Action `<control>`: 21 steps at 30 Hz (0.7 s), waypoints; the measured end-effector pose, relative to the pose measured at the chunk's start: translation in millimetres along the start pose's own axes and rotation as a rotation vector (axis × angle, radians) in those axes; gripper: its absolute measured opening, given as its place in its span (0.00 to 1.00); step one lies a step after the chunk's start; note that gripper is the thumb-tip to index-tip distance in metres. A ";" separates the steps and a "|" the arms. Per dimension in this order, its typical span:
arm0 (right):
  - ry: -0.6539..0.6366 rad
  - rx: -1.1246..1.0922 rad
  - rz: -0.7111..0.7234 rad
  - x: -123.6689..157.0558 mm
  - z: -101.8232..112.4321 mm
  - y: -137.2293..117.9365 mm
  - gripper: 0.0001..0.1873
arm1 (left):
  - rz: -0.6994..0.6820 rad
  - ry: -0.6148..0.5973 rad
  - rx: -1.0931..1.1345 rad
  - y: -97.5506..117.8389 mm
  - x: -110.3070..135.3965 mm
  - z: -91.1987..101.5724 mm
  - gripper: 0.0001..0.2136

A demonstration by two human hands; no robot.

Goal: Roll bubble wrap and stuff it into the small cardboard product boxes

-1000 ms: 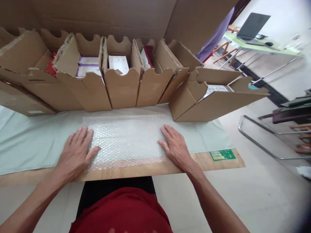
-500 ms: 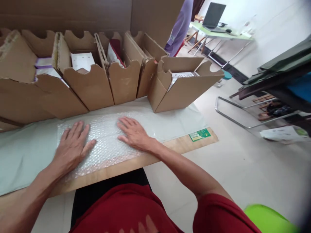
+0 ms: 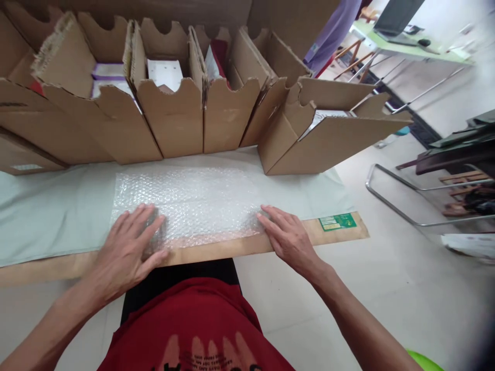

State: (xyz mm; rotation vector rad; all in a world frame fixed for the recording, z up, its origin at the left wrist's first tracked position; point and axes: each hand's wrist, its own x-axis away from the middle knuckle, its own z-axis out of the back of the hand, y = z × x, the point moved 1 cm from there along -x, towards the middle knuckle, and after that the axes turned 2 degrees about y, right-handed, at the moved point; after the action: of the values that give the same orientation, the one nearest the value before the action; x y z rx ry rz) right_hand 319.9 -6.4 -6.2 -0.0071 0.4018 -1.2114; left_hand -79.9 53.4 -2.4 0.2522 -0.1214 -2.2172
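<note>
Pressing down with both palms on bubble wrap (image 3: 193, 203), spread flat on a pale sheet (image 3: 50, 211) over a board (image 3: 216, 252), just in front of a row of boxes (image 3: 174, 123). Open and flat, left hand (image 3: 127, 247), splayed over the near left corner and clutching nothing. Likewise open, right hand (image 3: 288, 237), resting on the near right edge. Probably very light, soft and floppy, a bit slick on the sheet, with bubbles easily popped under hard pressure. Best pinched at the near corners or along an edge, not in the middle. At the board's right end, a green label (image 3: 338, 222), print too small to read. In the rightmost box, a white label (image 3: 325, 117), lettering perhaps there but blurred. Print on shirt (image 3: 185, 314) cut off, unreadable.
</note>
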 end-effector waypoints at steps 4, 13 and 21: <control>0.034 -0.091 0.053 -15.0 -6.1 -2.7 0.16 | -0.031 0.036 -0.022 7.9 -7.7 -7.2 0.30; 0.224 -0.719 -0.389 -16.4 25.3 -8.1 0.13 | 0.200 0.093 0.342 -27.1 6.9 28.1 0.13; 0.283 -0.852 -0.511 -12.1 18.0 9.4 0.11 | 0.680 0.082 0.667 -21.8 -17.5 32.7 0.14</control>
State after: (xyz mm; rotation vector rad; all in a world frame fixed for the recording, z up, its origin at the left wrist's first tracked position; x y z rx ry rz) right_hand 330.4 4.2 12.1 -0.7136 1.1942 -1.4583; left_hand -93.6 80.5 28.0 0.5675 -0.7854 -1.4285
